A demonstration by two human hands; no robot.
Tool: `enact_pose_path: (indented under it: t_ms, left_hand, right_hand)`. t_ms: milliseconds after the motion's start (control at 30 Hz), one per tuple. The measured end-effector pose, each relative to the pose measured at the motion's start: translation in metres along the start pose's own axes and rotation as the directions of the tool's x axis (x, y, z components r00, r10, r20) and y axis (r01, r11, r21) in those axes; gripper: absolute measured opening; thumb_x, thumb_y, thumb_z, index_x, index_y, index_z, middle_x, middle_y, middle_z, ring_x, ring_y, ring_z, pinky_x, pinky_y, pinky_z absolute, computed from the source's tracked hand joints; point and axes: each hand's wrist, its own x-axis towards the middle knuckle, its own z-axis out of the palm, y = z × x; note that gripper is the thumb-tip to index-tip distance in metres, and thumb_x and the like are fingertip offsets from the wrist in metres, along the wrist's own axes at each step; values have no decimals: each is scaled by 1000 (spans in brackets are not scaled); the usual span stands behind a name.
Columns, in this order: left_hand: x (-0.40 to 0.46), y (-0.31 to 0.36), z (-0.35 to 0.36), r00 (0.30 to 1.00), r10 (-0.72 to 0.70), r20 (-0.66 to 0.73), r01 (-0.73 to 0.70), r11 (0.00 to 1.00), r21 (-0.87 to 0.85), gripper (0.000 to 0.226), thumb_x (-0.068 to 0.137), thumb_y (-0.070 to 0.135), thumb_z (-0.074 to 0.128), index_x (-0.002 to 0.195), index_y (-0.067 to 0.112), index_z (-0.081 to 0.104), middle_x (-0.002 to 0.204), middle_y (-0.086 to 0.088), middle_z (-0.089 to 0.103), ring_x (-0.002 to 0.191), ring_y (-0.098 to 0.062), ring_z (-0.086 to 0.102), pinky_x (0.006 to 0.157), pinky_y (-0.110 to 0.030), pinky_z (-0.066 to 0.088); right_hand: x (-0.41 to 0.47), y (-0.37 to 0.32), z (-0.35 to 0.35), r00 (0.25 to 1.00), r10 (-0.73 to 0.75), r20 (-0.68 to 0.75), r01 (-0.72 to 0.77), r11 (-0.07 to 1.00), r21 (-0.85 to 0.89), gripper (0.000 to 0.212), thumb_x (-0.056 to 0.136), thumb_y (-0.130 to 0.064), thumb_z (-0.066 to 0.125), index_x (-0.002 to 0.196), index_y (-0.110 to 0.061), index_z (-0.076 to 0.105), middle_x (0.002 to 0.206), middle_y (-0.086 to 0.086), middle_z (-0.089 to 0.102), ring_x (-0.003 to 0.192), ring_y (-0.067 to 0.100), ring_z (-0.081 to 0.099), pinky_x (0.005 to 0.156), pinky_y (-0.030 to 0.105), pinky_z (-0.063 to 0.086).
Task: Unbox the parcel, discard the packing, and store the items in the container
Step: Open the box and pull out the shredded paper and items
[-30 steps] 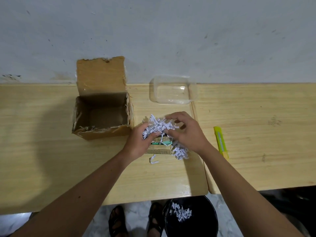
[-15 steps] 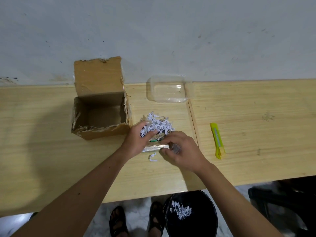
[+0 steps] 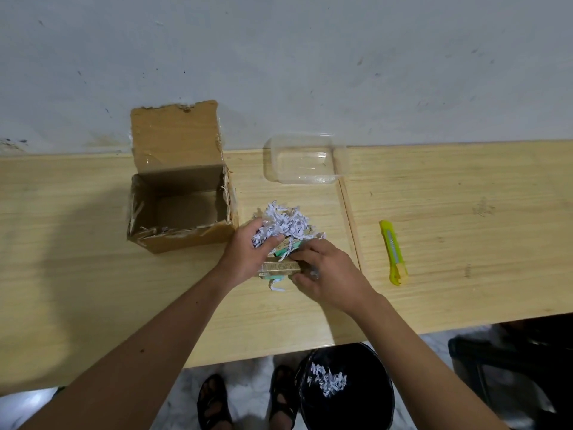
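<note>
On the table (image 3: 93, 274), the left hand (image 3: 248, 259) closes its grip on a clump of shredded paper (image 3: 285, 225) atop small product cartons (image 3: 280, 266). The right hand (image 3: 325, 274) pinches the cartons' near end. The opened cardboard parcel (image 3: 179, 209) stands at nine o'clock of the pile, the clear container (image 3: 305, 162) at twelve, a yellow utility knife (image 3: 393, 252) at three, a black bin (image 3: 347, 389) at six.

Scuffed grey wall (image 3: 310, 57), wooden table (image 3: 465, 243), marbled floor (image 3: 248, 370)

Rough brown cardboard box (image 3: 181, 193) with torn edges; clear glossy plastic container (image 3: 305, 162); crinkled white shredded paper (image 3: 286, 225); smooth pale wood-grain bench (image 3: 449, 243); glossy yellow plastic cutter (image 3: 393, 251).
</note>
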Motion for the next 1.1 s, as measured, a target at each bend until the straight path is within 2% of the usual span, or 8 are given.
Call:
enact_pose_path:
  t_ms: [133,233,333,533,700,833,967,1100]
  left_hand:
    - [-1,2,-1,1000,-2,-1,2,1000,-10,42,94,38,74,130,19,65,129,6,70,124,-11,63,111,-42,48]
    - [-3,2,-4,1000,-7,20,7,1000,-12,39,94,40,73,128,21,66,125,8,72,121,-10,65,108,-47,51]
    - [-2,6,-5,999,0,32,0,1000,-2,51,94,41,73,138,18,62,138,7,66,132,-11,58,114,-40,45]
    - [3,0,1,1000,5,5,-5,999,44,45,95,29,72,135,12,62,130,11,58,125,-7,53,96,-15,39]
    - [6,-6,5,1000,6,-30,-5,999,41,52,94,29,74,140,9,60,137,7,56,134,-6,46,106,-20,32]
    - [9,-10,6,999,35,-40,-32,998,61,54,93,32,75,139,8,60,144,-1,59,138,-11,48,110,-24,34]
    - [11,-12,7,996,77,-36,-73,993,89,51,93,31,76,136,8,63,138,-1,64,133,-12,54,107,-23,37]
    - [10,-15,4,996,93,-13,-91,991,97,49,92,39,74,131,10,66,130,-1,71,127,-16,62,110,-33,46]
  right_hand:
    - [-5,-3,-5,1000,-22,-15,22,1000,19,31,80,-26,79,108,-13,77,109,0,72,97,21,69,76,35,60]
    - [-12,-3,-18,1000,-21,-19,23,995,92,31,82,-32,76,108,-16,76,115,-2,72,105,16,68,88,30,57]
    - [-19,4,-42,999,-4,-40,8,995,102,38,80,-21,86,117,-20,76,119,-5,70,110,10,65,98,22,51]
    - [-10,34,-90,983,91,-162,-79,994,80,45,81,-11,87,124,-15,74,107,-4,64,88,2,61,86,9,44]
    - [15,71,-86,944,229,-237,-216,973,80,40,78,-10,87,116,-18,75,105,-2,62,85,5,60,80,6,43]
    - [38,90,-72,912,314,-263,-309,949,59,38,79,-11,85,115,-16,75,105,1,64,79,12,59,80,20,49]
    - [54,101,-69,890,373,-263,-370,927,63,38,81,-7,80,118,-14,74,110,3,65,86,12,57,84,29,52]
    - [57,110,-67,898,377,-228,-380,924,30,43,82,-5,78,124,-13,72,115,4,67,96,20,61,93,41,54]
